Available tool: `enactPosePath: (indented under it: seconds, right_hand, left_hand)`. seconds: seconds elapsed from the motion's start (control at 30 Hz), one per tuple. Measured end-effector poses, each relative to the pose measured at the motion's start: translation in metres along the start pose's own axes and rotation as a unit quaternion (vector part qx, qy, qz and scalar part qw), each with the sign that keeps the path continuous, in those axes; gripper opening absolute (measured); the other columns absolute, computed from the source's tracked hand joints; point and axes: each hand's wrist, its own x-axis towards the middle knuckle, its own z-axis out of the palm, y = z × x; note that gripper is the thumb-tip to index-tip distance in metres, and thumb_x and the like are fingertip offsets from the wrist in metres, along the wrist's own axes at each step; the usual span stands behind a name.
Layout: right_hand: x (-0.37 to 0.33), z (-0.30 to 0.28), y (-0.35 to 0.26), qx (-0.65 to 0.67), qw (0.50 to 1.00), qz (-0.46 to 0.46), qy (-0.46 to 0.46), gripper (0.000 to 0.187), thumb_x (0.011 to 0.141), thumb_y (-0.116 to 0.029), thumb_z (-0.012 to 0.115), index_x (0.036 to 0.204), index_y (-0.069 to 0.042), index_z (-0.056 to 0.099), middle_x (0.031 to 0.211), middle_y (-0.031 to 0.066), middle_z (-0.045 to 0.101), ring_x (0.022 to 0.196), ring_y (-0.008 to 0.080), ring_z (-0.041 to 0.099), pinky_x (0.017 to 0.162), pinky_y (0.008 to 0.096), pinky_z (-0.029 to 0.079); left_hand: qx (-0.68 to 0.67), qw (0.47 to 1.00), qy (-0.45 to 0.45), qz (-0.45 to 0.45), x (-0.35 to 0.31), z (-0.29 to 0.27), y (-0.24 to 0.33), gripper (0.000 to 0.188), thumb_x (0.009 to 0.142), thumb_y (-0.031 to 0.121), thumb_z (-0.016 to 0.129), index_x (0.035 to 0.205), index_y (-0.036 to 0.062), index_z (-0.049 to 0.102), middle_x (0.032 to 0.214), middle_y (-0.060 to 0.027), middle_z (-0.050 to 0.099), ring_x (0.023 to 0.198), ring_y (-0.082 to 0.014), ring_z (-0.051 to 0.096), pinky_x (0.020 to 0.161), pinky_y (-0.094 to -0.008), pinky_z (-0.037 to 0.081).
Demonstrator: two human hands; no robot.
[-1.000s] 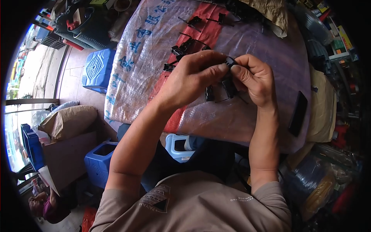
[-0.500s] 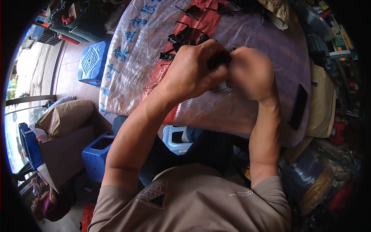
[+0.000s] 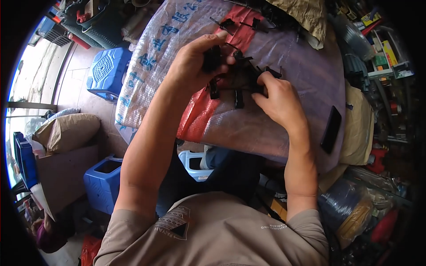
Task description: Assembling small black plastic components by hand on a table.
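My left hand (image 3: 193, 60) is closed around a black plastic part (image 3: 212, 59), its fingers curled over it above the table. My right hand (image 3: 282, 99) pinches at a black part among the pile, thumb and forefinger closed; the hand covers much of what it grips. Between and below my hands lie several dark parts with thin rods, among them a black piece (image 3: 238, 98) and another small piece (image 3: 214, 90). Farther off, two similar black pieces with thin stems, one left (image 3: 227, 25) and one right (image 3: 255, 25), rest on the red stripe.
A woven plastic sheet (image 3: 155, 80) with a red stripe covers the table. A black phone-like slab (image 3: 330, 130) lies near its right edge. Blue plastic stools (image 3: 106, 73) stand at left, with a stuffed sack (image 3: 71, 132) below. Brown paper (image 3: 306, 17) covers the far edge.
My hands were close together over the table and are now apart. The left has moved left and away from me; the right has lowered to the black parts on the table.
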Motion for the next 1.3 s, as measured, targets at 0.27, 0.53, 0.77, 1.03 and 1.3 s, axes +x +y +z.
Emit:
enactPosePath:
  seconds: [0.27,0.53,0.77,1.03,1.3]
  right_hand:
    - [-0.008,-0.027,0.004,0.546,0.828,0.033,0.119,0.02,0.088,-0.007,0.058,0.107,0.0,0.06,0.091,0.0072,0.063,0.072,0.0119,0.061,0.062,0.0241,0.051]
    - [-0.001,0.012,-0.003,0.628,0.761,-0.023,0.162,0.016,0.092,-0.003,0.054,0.106,0.002,0.06,0.108,0.0127,0.063,0.09,0.0177,0.063,0.076,0.0281,0.054]
    - [0.002,0.025,0.005,0.543,0.824,-0.029,0.161,0.016,0.09,-0.002,0.058,0.105,0.002,0.061,0.101,0.0067,0.062,0.082,0.0103,0.059,0.071,0.0229,0.05]
    - [0.001,0.027,0.008,0.55,0.825,-0.024,0.132,0.015,0.09,-0.001,0.053,0.102,0.002,0.06,0.092,0.0042,0.061,0.07,0.0061,0.053,0.061,0.0202,0.043]
    - [-0.001,0.012,-0.001,0.618,0.782,0.017,0.08,0.012,0.09,-0.006,0.058,0.101,-0.001,0.062,0.089,0.0033,0.064,0.067,0.004,0.05,0.059,0.018,0.04]
  left_hand:
    - [0.213,0.974,-0.074,0.026,-0.012,0.014,-0.006,0.016,0.086,0.015,0.065,0.092,0.0002,0.064,0.073,-0.0027,0.058,0.06,-0.008,0.053,0.054,-0.0233,0.04]
    - [0.422,0.881,-0.088,0.194,-0.021,0.036,-0.027,0.044,0.084,0.024,0.071,0.112,-0.0058,0.058,0.098,-0.0173,0.067,0.089,-0.0226,0.065,0.078,-0.0325,0.051]
    - [0.534,0.788,-0.076,0.296,-0.017,0.033,-0.036,0.018,0.087,0.005,0.06,0.103,-0.0019,0.059,0.087,-0.014,0.066,0.083,-0.0219,0.067,0.072,-0.0314,0.052]
    - [0.61,0.677,-0.009,0.411,-0.016,0.039,-0.054,0.004,0.079,0.004,0.061,0.082,0.004,0.057,0.073,-0.0121,0.059,0.067,-0.033,0.061,0.057,-0.0386,0.049]
    - [0.296,0.949,-0.014,0.106,-0.025,0.047,-0.03,0.021,0.095,0.019,0.053,0.093,-0.0009,0.059,0.071,-0.0036,0.06,0.056,-0.0093,0.049,0.053,-0.0263,0.042]
